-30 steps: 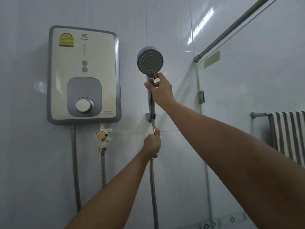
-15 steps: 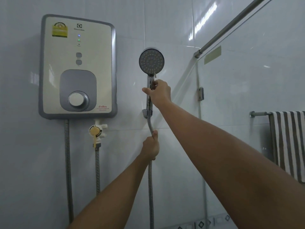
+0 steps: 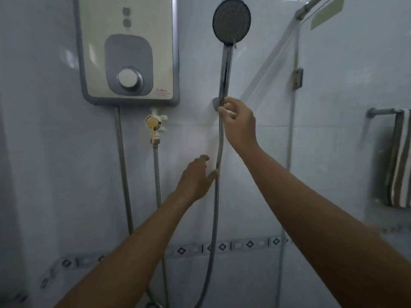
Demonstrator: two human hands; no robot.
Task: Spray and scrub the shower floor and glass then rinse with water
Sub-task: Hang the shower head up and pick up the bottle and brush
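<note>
At top centre of the frame the shower head (image 3: pixel 231 20) stands upright, its chrome handle running down to the wall bracket (image 3: pixel 214 102). Just right of centre, the right hand (image 3: pixel 241 123) has its fingers (image 3: pixel 231 102) curled round the handle's lower end. Below it, the left hand (image 3: pixel 194 177) has its fingers (image 3: pixel 202 158) spread, thumb against the hose (image 3: pixel 214 207). The water heater (image 3: pixel 129 52) fills the upper left; the glass panel (image 3: pixel 347 141) and striped towel (image 3: pixel 400 161) are at right.
</note>
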